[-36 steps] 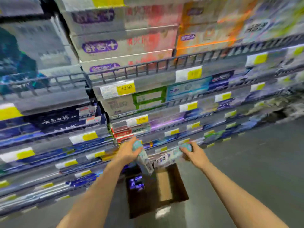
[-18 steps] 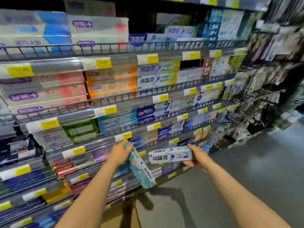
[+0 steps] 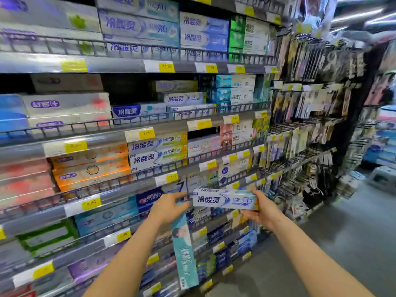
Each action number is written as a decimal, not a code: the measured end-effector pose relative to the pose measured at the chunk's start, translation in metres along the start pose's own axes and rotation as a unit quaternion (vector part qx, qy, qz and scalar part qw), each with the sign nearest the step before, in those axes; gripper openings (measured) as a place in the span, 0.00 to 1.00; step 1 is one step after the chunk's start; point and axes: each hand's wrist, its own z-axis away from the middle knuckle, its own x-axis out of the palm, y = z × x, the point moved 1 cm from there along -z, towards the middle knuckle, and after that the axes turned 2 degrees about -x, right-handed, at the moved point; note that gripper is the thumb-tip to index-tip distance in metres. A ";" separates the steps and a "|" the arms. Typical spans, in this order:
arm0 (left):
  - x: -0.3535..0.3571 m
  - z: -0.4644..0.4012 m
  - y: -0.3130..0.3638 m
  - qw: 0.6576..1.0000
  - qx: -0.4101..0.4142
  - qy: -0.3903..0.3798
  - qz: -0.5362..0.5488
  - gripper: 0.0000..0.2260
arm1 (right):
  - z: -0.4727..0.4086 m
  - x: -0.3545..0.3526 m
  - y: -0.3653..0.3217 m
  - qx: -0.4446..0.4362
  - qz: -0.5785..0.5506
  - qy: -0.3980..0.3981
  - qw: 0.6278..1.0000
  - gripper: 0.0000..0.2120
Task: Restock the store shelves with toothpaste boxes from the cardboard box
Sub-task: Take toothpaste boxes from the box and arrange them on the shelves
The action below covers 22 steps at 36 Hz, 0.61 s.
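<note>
Shelving step: the right hand [image 3: 260, 213] grips a white-blue toothpaste box [image 3: 224, 199] level before the shelves [image 3: 137, 123]; the left hand's [image 3: 169, 207] fingers clasp a teal toothpaste box [image 3: 184, 251] hanging downward. Next, probably find matching rows.

Both forearms bare, no sleeves in frame. left hand [image 3: 169, 207] and right hand [image 3: 264, 212]: no gloves, rings or watch visible, though edges are slightly blurred.
</note>
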 end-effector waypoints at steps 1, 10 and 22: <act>-0.004 -0.003 0.008 1.000 0.012 -0.004 -0.011 0.27 | -0.004 0.003 -0.009 -0.004 0.000 -0.002 1.000 0.11; -0.050 -0.066 0.051 0.991 0.081 0.104 -0.015 0.21 | -0.047 0.036 -0.104 -0.085 -0.013 -0.021 0.996 0.16; -0.127 -0.125 0.092 0.966 0.092 0.243 -0.003 0.30 | -0.101 0.088 -0.207 -0.194 -0.020 -0.078 0.978 0.13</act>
